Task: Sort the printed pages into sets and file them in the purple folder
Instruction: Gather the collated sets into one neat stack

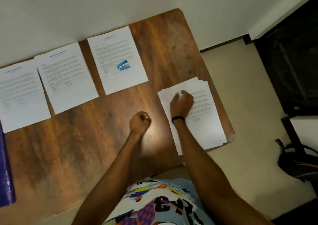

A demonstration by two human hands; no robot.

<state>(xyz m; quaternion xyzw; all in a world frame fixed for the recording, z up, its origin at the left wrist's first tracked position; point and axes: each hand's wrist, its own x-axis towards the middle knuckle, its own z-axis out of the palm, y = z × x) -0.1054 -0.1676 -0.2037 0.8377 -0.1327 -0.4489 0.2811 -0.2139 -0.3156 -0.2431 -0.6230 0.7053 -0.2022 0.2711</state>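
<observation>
A loose stack of printed pages [204, 121] lies at the right end of the wooden table [86, 138]. My right hand [182, 102] rests on top of this stack with its fingers loosely curved; whether it pinches a sheet I cannot tell. My left hand [139, 121] is curled into a fist on the bare wood just left of the stack and holds nothing. Three printed sets lie in a row along the far edge: a left set [20, 95], a middle set [67, 77] and a right set [117, 58]. The purple folder [6, 169] shows at the left frame edge.
A small blue stapler [123, 65] sits on the right set of the row. Beyond the table's right end are a dark cabinet [289, 61] and a black bag [297, 163] on the floor. A white wall runs behind the table.
</observation>
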